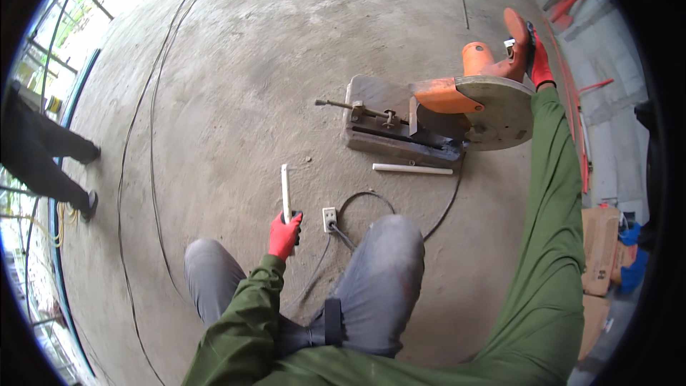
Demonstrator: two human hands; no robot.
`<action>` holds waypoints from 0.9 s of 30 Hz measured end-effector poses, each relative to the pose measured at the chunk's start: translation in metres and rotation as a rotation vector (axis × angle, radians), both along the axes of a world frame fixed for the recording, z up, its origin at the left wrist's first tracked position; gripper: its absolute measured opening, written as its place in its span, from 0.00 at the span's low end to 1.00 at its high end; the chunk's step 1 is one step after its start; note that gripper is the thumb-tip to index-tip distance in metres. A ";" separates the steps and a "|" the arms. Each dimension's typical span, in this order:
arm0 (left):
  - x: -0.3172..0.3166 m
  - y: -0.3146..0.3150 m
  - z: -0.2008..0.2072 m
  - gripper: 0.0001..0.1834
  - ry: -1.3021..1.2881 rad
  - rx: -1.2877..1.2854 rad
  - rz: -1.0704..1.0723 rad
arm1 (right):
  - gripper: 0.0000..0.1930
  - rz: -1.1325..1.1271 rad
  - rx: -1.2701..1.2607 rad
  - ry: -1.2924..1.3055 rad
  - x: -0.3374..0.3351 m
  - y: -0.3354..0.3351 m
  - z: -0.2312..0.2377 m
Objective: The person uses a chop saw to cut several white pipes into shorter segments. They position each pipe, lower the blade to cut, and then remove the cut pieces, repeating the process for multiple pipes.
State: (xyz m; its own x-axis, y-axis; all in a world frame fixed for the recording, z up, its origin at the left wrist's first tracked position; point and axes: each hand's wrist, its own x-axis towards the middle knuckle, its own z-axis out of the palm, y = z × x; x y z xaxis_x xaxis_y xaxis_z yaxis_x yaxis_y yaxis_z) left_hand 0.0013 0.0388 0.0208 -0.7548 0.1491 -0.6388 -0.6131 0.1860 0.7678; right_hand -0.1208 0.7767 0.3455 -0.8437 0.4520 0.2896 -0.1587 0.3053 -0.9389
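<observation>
My left hand, in a red and black glove, is closed round the lower end of a white rod or pipe held upright in the view, over the concrete floor. At the far right, my right hand, gloved alike, is wrapped round the handle of an orange chop saw. A large grey disc shows below its orange guard. On the saw's metal base is a screw clamp. A second white rod lies on the floor beside the base.
Between my knees and the saw sits a socket box with a plugged-in, looping cable. Long black cables run across the floor at left. Another person's legs are at the left edge. Cardboard boxes stand by the block wall at right.
</observation>
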 end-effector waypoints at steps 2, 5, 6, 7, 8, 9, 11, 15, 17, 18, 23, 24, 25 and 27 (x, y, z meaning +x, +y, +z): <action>-0.004 0.006 0.017 0.13 0.036 -0.004 0.009 | 0.26 -0.065 -0.123 -0.050 -0.007 -0.009 -0.004; -0.015 0.027 0.050 0.14 0.094 -0.031 0.019 | 0.30 -0.295 0.392 -0.209 -0.005 -0.010 -0.004; -0.018 0.039 0.061 0.14 0.111 -0.036 0.017 | 0.32 -0.324 0.478 -0.211 -0.003 -0.002 0.000; -0.022 0.052 0.068 0.15 0.127 -0.009 0.006 | 0.34 -0.359 0.570 -0.214 0.001 0.010 0.006; -0.026 0.063 0.074 0.15 0.143 0.017 -0.005 | 0.36 -0.327 0.497 -0.165 0.005 0.022 0.012; -0.027 0.072 0.080 0.15 0.153 0.040 -0.015 | 0.38 -0.293 0.423 -0.122 0.007 0.029 0.014; -0.029 0.067 0.100 0.16 0.139 0.003 -0.020 | 0.38 -0.266 0.324 -0.094 -0.006 -0.001 -0.006; -0.033 0.067 0.124 0.16 0.199 -0.062 -0.083 | 0.37 -0.209 0.313 -0.059 -0.007 -0.004 -0.012; -0.037 0.072 0.129 0.16 0.233 -0.048 -0.127 | 0.35 -0.095 0.353 0.025 0.004 0.015 -0.008; -0.039 0.071 0.130 0.16 0.227 -0.022 -0.121 | 0.34 -0.019 0.344 -0.044 0.005 0.018 -0.003; -0.048 0.064 0.133 0.15 0.215 0.058 -0.142 | 0.30 0.032 0.367 -0.090 0.028 -0.007 -0.007; -0.050 0.067 0.130 0.15 0.204 0.086 -0.161 | 0.30 0.017 0.340 -0.081 0.037 -0.007 -0.004; -0.051 0.070 0.122 0.15 0.182 0.119 -0.163 | 0.29 0.021 0.321 -0.089 0.042 -0.009 0.004; -0.053 0.074 0.108 0.15 0.179 0.155 -0.185 | 0.29 0.085 0.238 -0.134 0.050 -0.024 0.017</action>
